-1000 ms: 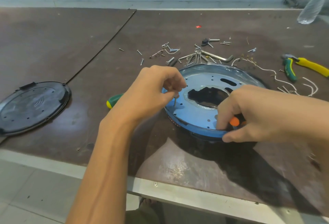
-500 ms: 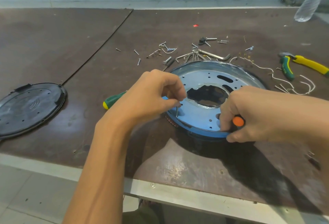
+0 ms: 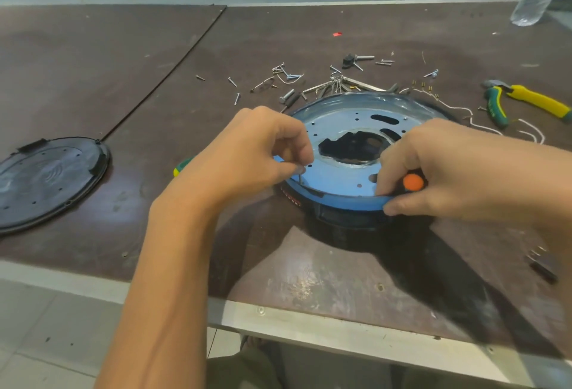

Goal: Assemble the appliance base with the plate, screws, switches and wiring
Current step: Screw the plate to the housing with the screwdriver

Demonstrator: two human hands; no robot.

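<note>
Beneath the pinching thumb and forefinger of the left hand hangs a small screw, and less of its shank shows now than a second ago: the hand has eased it down from above the plate until its tip sits at the rim nearest that hand, at or just over one of the small holes. I cannot tell whether it has entered. That suggests the screw is being started by hand, so this fastening is only beginning. Just across the plate, the right hand has kept its place, gripping a tool with an orange end, seemingly a screwdriver, in its curled fingers. Its fingertips press the plate's top and its thumb hooks under the near edge, steadying it. The plate is a blue, glossy disc with a ragged central opening, two dark slots on the side far from the hands, and many small holes. It lies tilted on the black appliance base, its near edge raised, not yet seated flat. Beyond both hands the desk carries loose screws and hex keys. Past the right hand are white wires and yellow-green pliers. Well outside the left hand lies a black round cover.
</note>
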